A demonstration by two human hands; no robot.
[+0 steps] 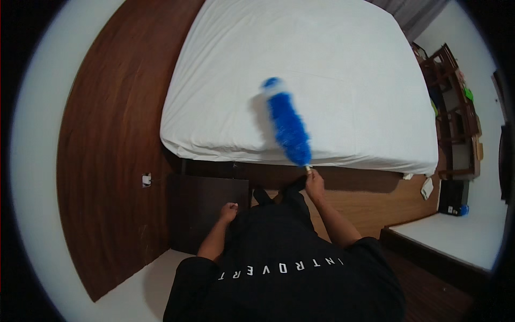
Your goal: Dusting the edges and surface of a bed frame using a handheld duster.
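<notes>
My right hand (315, 186) is closed round the pale handle of a fluffy duster (287, 124). The duster is blue with a white band near its tip and slants up and to the left over a bed covered with a white fitted sheet (342, 84). Its shadow falls on the sheet to its left; whether its fibres touch the sheet I cannot tell. My left hand (229, 212) is held low by my body, above a dark bedside cabinet top (207, 209), with its fingers curled and nothing seen in them.
A brown wood panel (108, 141) with a wall socket (146, 180) rises on the left. At the right stand wooden shelves (462, 120), a black box (450, 197) and a white-topped ledge (450, 237). A white object (427, 188) lies near the bed's right corner.
</notes>
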